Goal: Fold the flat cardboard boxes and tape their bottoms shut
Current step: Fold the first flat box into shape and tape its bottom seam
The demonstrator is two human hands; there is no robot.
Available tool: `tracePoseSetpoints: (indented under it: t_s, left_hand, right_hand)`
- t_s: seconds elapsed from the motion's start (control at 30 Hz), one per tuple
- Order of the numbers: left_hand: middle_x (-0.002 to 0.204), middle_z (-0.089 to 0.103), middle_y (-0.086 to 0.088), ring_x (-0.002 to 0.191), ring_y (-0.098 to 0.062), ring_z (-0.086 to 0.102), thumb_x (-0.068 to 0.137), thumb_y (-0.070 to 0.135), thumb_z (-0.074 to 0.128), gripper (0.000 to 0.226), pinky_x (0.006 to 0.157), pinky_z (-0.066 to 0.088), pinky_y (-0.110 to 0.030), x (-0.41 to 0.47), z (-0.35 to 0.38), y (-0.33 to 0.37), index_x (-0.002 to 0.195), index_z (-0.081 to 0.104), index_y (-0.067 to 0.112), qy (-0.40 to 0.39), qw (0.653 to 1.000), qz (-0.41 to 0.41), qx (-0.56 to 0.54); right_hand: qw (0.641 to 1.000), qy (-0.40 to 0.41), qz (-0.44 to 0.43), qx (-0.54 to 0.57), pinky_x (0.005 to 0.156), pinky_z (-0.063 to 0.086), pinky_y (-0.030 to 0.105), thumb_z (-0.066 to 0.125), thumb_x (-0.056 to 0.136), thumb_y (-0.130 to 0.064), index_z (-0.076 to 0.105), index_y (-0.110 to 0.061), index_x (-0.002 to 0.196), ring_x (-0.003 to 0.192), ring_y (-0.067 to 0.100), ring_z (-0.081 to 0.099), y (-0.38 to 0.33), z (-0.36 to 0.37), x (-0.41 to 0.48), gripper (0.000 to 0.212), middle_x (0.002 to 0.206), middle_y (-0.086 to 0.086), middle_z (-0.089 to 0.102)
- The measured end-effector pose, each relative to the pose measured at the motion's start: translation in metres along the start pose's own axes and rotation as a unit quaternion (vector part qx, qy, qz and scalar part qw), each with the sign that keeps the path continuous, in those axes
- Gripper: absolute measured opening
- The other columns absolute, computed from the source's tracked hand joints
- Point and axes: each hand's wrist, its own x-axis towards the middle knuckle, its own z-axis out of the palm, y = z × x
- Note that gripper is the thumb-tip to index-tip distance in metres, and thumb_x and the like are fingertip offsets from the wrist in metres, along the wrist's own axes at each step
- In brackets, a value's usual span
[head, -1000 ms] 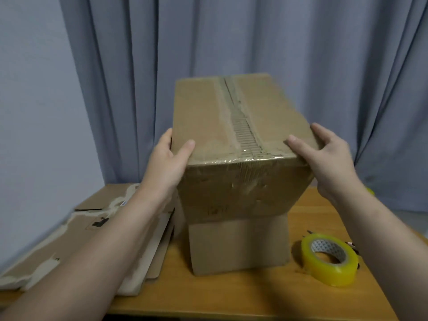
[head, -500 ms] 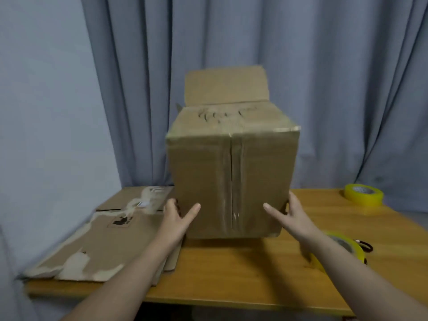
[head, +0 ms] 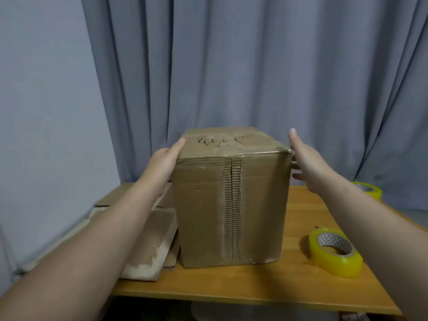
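Observation:
A folded brown cardboard box [head: 203,212] stands on the wooden table [head: 243,288], its taped seam running down the face toward me and handwriting on its top side. My left hand [head: 164,165] lies flat against the box's upper left edge, fingers straight. My right hand [head: 308,165] is at the upper right edge with straight fingers, touching or just off the side. A yellow tape roll [head: 333,253] lies to the right of the box near the front.
Flat cardboard sheets [head: 148,246] are stacked on the table's left side, partly under my left forearm. A second yellow tape roll [head: 368,191] sits at the back right. Grey curtains [head: 231,66] hang behind the table.
The box has been turned so its taped seam faces me and set down on the table. Both hands moved from its lower corners up to its top edges.

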Motion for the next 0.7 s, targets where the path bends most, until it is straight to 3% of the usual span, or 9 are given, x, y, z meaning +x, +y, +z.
tracePoseSetpoints:
  t_s: [0.07,0.17,0.3,0.37,0.47,0.53,0.57,0.63,0.7]
  left_hand:
    - [0.092,0.067,-0.001,0.086,-0.019,0.063,0.086,0.054,0.059,0.038,0.079,0.050,-0.033,0.009,0.003,0.003,0.096,0.061,0.018,-0.027,0.999,-0.046,-0.002]
    - [0.084,0.069,-0.004,0.077,-0.018,0.065,0.092,0.036,0.059,0.022,0.061,0.048,-0.028,0.006,0.004,-0.003,0.089,0.064,0.015,-0.021,0.999,-0.026,-0.035]
    - [0.106,0.068,-0.002,0.096,-0.018,0.064,0.091,0.037,0.061,0.030,0.086,0.051,-0.035,0.003,0.001,-0.020,0.111,0.063,0.015,-0.002,0.998,0.057,-0.037]
    - [0.115,0.063,0.002,0.104,-0.014,0.061,0.090,0.036,0.062,0.039,0.092,0.049,-0.033,-0.001,0.003,-0.029,0.124,0.053,0.018,0.005,0.994,0.095,-0.058]
    - [0.115,0.058,0.007,0.101,-0.004,0.058,0.089,0.023,0.064,0.044,0.078,0.049,-0.016,-0.006,0.005,-0.043,0.127,0.042,0.017,0.005,0.991,0.130,-0.031]
    - [0.114,0.057,0.005,0.095,-0.001,0.056,0.089,0.015,0.063,0.043,0.070,0.048,-0.011,-0.006,0.003,-0.053,0.126,0.041,0.014,0.014,0.993,0.114,-0.008]
    - [0.120,0.056,0.001,0.098,-0.003,0.056,0.090,0.018,0.062,0.044,0.073,0.048,-0.013,-0.005,0.002,-0.055,0.128,0.041,0.013,0.014,0.995,0.098,-0.015]
    - [0.138,0.049,-0.005,0.117,-0.015,0.052,0.091,0.035,0.060,0.056,0.092,0.046,-0.026,-0.004,0.004,-0.056,0.138,0.036,0.016,0.002,0.998,0.066,-0.019]
    - [0.153,0.030,-0.003,0.136,-0.021,0.036,0.091,0.052,0.051,0.077,0.109,0.034,-0.037,-0.005,0.011,-0.053,0.150,0.017,0.017,0.003,0.999,0.041,0.005]
  right_hand:
    - [0.998,-0.018,0.049,0.019,0.081,0.048,0.039,0.055,0.085,-0.063,0.056,-0.012,0.115,0.092,0.024,0.057,-0.009,0.006,0.005,0.059,0.102,0.004,0.059]
    - [1.000,-0.019,0.015,-0.006,0.065,0.043,0.030,0.068,0.084,-0.041,0.060,-0.004,0.108,0.076,0.017,0.053,-0.009,0.012,0.002,0.045,0.091,0.005,0.059]
    - [0.996,-0.009,-0.083,0.035,0.065,0.043,0.025,0.069,0.086,-0.025,0.070,-0.007,0.101,0.074,0.014,0.058,-0.001,0.004,-0.001,0.024,0.087,0.002,0.068]
    - [0.991,-0.005,-0.116,0.071,0.073,0.048,0.029,0.067,0.086,-0.016,0.069,-0.012,0.105,0.085,0.018,0.062,0.002,0.002,-0.001,0.019,0.098,0.003,0.070]
    - [0.988,-0.009,-0.134,0.071,0.073,0.051,0.029,0.065,0.084,-0.004,0.052,-0.016,0.123,0.093,0.015,0.062,0.019,0.002,-0.001,0.043,0.119,0.001,0.059]
    - [0.992,-0.026,-0.118,0.034,0.073,0.051,0.031,0.066,0.085,-0.010,0.043,-0.021,0.131,0.092,0.017,0.061,0.033,0.000,-0.001,0.052,0.123,0.003,0.054]
    - [0.994,-0.038,-0.103,0.019,0.083,0.052,0.036,0.067,0.088,-0.021,0.038,-0.024,0.137,0.100,0.019,0.059,0.037,-0.001,-0.001,0.057,0.126,0.002,0.052]
    - [0.995,-0.046,-0.081,0.032,0.098,0.044,0.040,0.056,0.092,-0.045,0.022,-0.032,0.148,0.114,0.020,0.051,0.040,0.001,0.000,0.067,0.130,-0.004,0.045]
    - [0.994,-0.028,-0.085,0.066,0.096,0.043,0.037,0.043,0.095,-0.051,0.011,-0.034,0.151,0.114,0.017,0.048,0.037,0.008,0.000,0.067,0.129,-0.008,0.041]
